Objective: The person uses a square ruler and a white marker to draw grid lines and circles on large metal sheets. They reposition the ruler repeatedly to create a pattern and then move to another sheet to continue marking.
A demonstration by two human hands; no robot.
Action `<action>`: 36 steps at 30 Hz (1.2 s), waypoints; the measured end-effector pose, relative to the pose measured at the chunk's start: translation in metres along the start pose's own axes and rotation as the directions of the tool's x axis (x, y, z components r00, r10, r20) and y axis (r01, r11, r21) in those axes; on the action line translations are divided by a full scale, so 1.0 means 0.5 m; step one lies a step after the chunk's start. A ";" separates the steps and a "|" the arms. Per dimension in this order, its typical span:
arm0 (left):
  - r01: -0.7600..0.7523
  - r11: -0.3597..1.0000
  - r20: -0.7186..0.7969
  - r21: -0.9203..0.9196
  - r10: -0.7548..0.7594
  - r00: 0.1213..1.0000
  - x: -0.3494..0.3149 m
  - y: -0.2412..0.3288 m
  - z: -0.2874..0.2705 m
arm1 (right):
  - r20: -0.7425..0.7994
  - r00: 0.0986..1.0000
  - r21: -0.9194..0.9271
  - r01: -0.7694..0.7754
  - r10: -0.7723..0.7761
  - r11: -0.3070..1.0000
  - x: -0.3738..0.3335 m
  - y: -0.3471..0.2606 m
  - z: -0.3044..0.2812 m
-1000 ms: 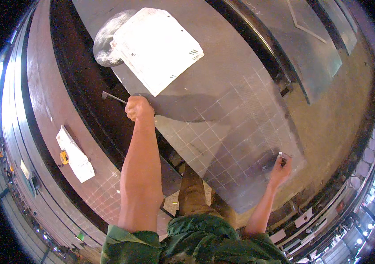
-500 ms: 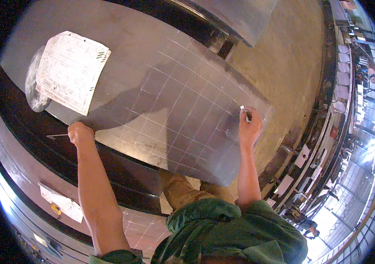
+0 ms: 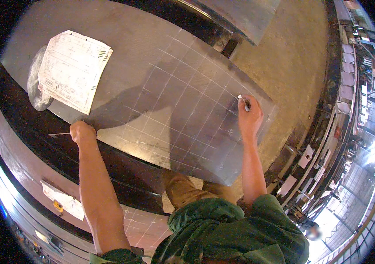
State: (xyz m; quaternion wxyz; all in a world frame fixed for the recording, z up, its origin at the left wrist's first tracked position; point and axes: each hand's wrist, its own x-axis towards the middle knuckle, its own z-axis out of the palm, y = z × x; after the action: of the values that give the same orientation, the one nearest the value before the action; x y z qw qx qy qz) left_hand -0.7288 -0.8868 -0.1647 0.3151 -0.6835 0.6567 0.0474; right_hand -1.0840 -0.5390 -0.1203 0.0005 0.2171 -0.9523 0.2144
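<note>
A large grey metal plate (image 3: pixel 121 26) lies before me, marked with a grid of thin white lines. Over the grid's right part is my right hand (image 3: pixel 251 116), its fingers pinched round a white marking stick (image 3: pixel 240 98) that looks like chalk. Small white marks show on the plate just below that hand. At the plate's near left edge, my left hand (image 3: pixel 82 132) is closed in a fist around a thin, light rod-like tool (image 3: pixel 60 134); its gripped part is hidden. Farther left, white printed sheets (image 3: pixel 74 72) rest partly on a round, shiny wrapped thing (image 3: pixel 38 90).
A second marked plate (image 3: pixel 137 220) lies at the lower left, with a paper (image 3: pixel 71 203) and a yellow tape measure (image 3: pixel 57 206) on it. Another metal plate (image 3: pixel 244 15) stands out at the top. Brown floor (image 3: pixel 288 66) runs along the right, bordered by racks holding several flat pieces.
My right hand has moved slightly farther from me over the plate, with the white stick still pinched. My left hand stays at the plate's edge. The whole view has shifted a little.
</note>
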 end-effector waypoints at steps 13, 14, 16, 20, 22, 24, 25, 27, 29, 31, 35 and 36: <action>-0.005 0.999 0.041 0.050 0.003 0.999 0.015 0.000 0.009 | -0.026 0.997 -0.044 0.078 -0.079 0.996 0.009 0.006 0.022; -0.003 0.998 0.040 0.058 0.001 0.999 0.014 0.001 0.007 | -0.016 0.996 -0.047 0.089 -0.090 0.995 0.008 0.008 0.023; 0.010 0.999 0.032 0.053 -0.012 0.999 0.008 0.003 0.001 | 0.002 0.994 -0.053 0.110 -0.110 0.992 0.006 0.013 0.025; 0.090 0.996 0.073 -0.010 -0.089 0.993 0.008 0.007 -0.011 | 0.048 0.996 -0.046 0.076 -0.074 0.996 -0.014 0.003 0.005; 0.081 0.997 0.077 -0.001 -0.081 0.994 0.017 0.001 0.002 | 0.042 0.999 -0.055 0.022 -0.020 0.998 -0.019 0.017 0.003; 0.003 0.999 0.020 0.054 -0.004 1.000 0.020 -0.005 0.013 | 0.050 0.998 -0.068 -0.022 0.026 0.997 -0.009 0.019 -0.003; 0.027 0.999 0.036 0.030 -0.028 0.999 0.024 -0.010 0.016 | 0.056 0.997 -0.075 -0.044 0.048 0.996 -0.004 0.018 -0.002; 0.061 0.998 0.074 -0.025 -0.059 0.996 0.004 0.010 -0.013 | -0.039 0.999 -0.079 0.023 -0.026 0.997 0.012 0.019 0.009; 0.078 0.996 0.063 -0.032 -0.076 0.995 0.014 0.008 -0.002 | -0.031 0.997 -0.061 0.074 -0.076 0.995 0.020 0.015 0.012; 0.073 0.997 0.046 -0.022 -0.072 0.996 0.024 -0.004 0.011 | 0.077 0.992 -0.014 0.104 -0.103 0.994 0.025 0.005 0.009; 0.033 0.999 0.010 0.006 -0.033 0.999 0.019 -0.006 0.015 | 0.055 0.998 0.076 -0.029 0.025 0.997 0.023 0.001 -0.019; 0.027 1.000 0.001 0.006 -0.027 1.000 0.011 0.002 0.010 | 0.029 0.999 0.092 -0.025 0.023 0.995 0.026 0.011 -0.019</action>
State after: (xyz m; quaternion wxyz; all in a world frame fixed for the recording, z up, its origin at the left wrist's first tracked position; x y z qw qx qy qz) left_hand -0.7274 -0.8891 -0.1715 0.3183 -0.6914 0.6472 0.0414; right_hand -1.0987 -0.5359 -0.1125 -0.0254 0.2085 -0.9439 0.2549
